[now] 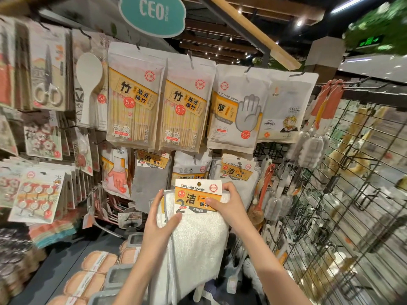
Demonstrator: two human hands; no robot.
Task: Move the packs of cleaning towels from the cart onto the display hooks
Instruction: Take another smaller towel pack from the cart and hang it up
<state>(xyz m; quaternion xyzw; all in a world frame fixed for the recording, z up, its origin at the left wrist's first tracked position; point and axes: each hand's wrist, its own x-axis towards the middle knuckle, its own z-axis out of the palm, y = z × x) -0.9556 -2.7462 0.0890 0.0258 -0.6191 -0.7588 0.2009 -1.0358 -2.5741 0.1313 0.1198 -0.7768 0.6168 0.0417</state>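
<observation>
Both hands up at the display, one pack (198,208) of cleaning towels between them. Pack is in the air, in front of the lower row of hung goods, not yet on any hook.

Right hand (229,203): fingers curled over the top right corner of the header card (198,193), thumb pressed on the card's front. A pinch on the card.

Left hand (160,219): thumb lies across the front of the white cloth just under the card, the other fingers go behind the pack's left edge. It grips the pack from the side. A second layer of cloth shows behind the left edge; I cannot tell if that is another pack.

Card faces me, upright, slightly tilted. Its hang hole (199,184) sits at top centre, clear of both hands.

Matching towels (236,172) already hang just behind and up-right of the pack. The hook that carries them is hidden by the goods above; I cannot see its tip.

Cart not in view.

Step in hand, as I judge it: carrying the pack to its hook, final approach.

Next move calls for: lift the card a little, line the hole with the hook tip, push the pack back along it. Right hand steers the card; left steadies the hanging cloth.
</observation>
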